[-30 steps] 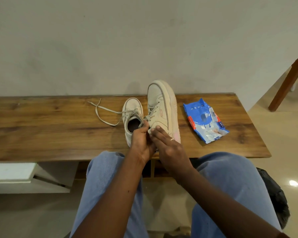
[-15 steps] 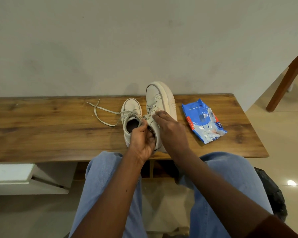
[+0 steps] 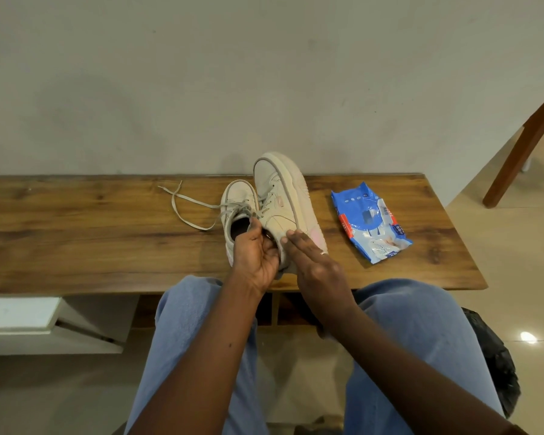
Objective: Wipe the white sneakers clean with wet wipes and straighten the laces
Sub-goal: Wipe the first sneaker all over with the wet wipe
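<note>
Gripping the tipped sneaker (image 3: 278, 196) by its heel on the counter (image 3: 76, 240): left hand (image 3: 258, 254), fingers curled; right hand (image 3: 316, 266) flat against its side (toe pointing away); wipes pack (image 3: 371, 222) lies nearer the right hand.

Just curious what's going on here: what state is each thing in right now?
Tilted sneaker: tipped on its side, sole facing right.
Upright sneaker: standing on bench.
Lace: untied, trailing left.
Wipes pack: lying flat, untouched.
Left hand: gripping tilted sneaker.
Right hand: fingers straight, touching its side.
</note>
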